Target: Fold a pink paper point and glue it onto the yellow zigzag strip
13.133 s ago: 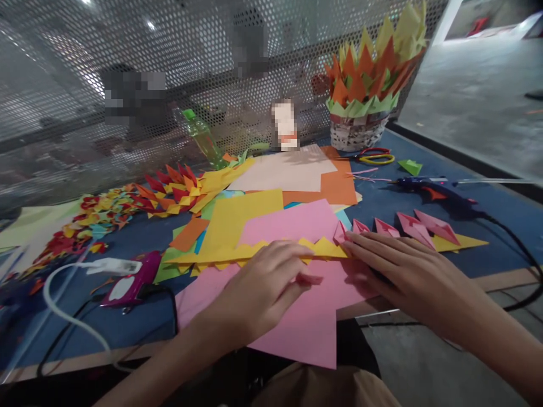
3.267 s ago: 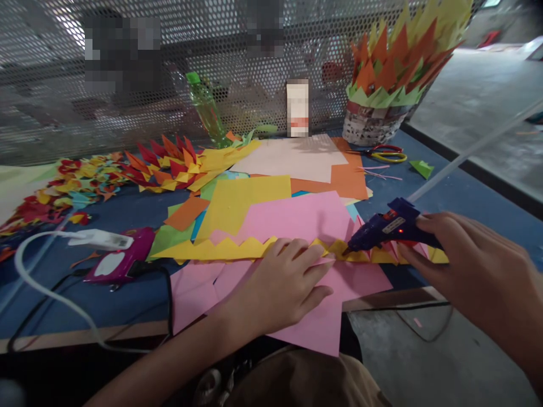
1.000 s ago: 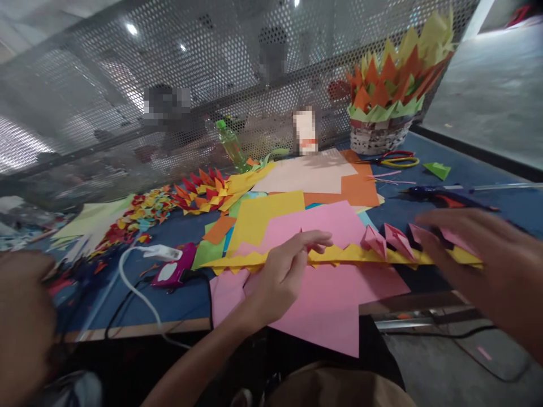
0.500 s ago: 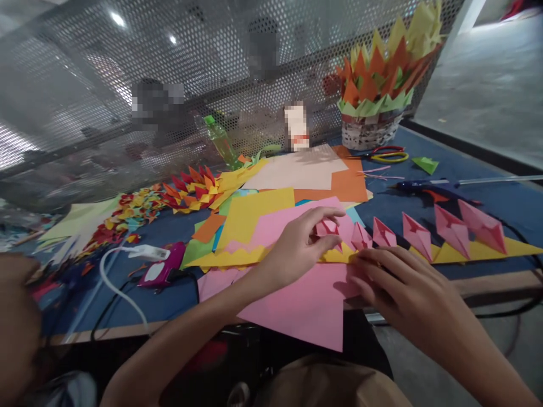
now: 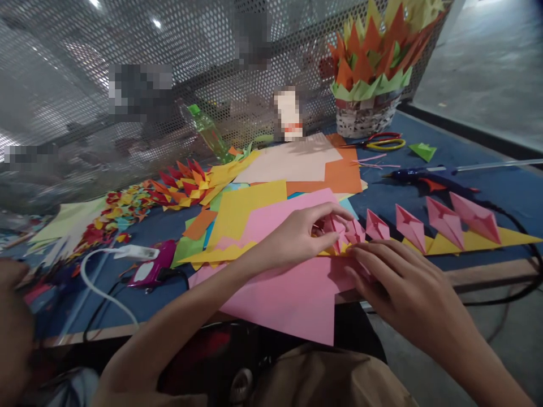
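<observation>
A long yellow folded paper strip [image 5: 479, 242] lies along the table's front edge, with several pink folded paper points [image 5: 410, 227] standing in a row on it. My left hand [image 5: 297, 234] curls its thumb and fingers around a pink folded paper piece [image 5: 334, 229] at the row's left end. Beside it, the bent fingers of my right hand [image 5: 399, 274] press on the strip's front edge; the fingertips partly hide what they pinch. Beneath both hands, a pink paper sheet [image 5: 288, 299] hangs over the edge.
Behind the hands lie coloured sheets [image 5: 292, 161], scissors [image 5: 386, 142] and a glue gun [image 5: 418, 175] with its cord. A paper-filled woven basket [image 5: 367, 116] and a green-capped bottle [image 5: 210, 134] stand farther back. A purple box with a white plug [image 5: 155, 265] sits left. Another person's arm [image 5: 17, 328] shows at far left.
The pink piece in my left hand has come down onto the strip, close against its neighbour. My right hand stays at the strip's edge. The view has shifted slightly.
</observation>
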A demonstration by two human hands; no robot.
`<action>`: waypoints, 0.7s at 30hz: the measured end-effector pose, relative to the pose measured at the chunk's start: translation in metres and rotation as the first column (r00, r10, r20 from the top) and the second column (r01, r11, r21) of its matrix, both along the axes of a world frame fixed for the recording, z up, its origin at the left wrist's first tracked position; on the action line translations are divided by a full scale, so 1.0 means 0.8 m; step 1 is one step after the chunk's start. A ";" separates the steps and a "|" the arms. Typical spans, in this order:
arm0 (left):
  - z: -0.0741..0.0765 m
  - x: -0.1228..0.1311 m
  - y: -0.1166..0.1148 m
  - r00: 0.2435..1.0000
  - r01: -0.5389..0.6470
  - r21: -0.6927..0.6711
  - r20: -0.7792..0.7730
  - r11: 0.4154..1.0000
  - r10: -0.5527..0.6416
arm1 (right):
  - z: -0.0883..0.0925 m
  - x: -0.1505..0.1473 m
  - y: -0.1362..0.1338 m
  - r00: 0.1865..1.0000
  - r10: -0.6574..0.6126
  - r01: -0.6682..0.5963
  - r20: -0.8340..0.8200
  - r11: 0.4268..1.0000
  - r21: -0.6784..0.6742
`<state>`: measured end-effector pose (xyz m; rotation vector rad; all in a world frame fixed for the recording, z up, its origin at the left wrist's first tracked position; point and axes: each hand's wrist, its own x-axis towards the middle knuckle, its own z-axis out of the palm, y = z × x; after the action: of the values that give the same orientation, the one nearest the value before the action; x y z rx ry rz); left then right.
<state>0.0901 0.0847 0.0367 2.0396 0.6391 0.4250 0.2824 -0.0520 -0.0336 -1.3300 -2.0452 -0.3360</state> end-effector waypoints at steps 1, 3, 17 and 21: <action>0.001 0.000 -0.001 1.000 0.008 -0.029 0.014 1.000 -0.007 | 0.000 0.000 0.001 1.000 -0.012 0.012 -0.013 1.000 0.007; 0.004 0.001 -0.004 0.999 0.020 -0.100 0.044 0.995 -0.016 | 0.000 0.001 0.002 0.998 -0.038 0.039 -0.044 0.999 0.016; 0.007 0.000 -0.005 0.999 0.005 -0.115 0.052 0.993 0.001 | 0.000 0.003 0.003 0.998 -0.012 0.017 -0.066 0.997 0.070; 0.010 0.001 -0.004 0.999 -0.012 -0.091 0.042 0.996 0.015 | -0.001 0.003 0.001 0.999 -0.009 0.013 -0.053 0.998 0.061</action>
<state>0.0907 0.0814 0.0447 1.9366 0.6355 0.4386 0.2849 -0.0510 -0.0348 -1.3003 -1.9697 -0.3617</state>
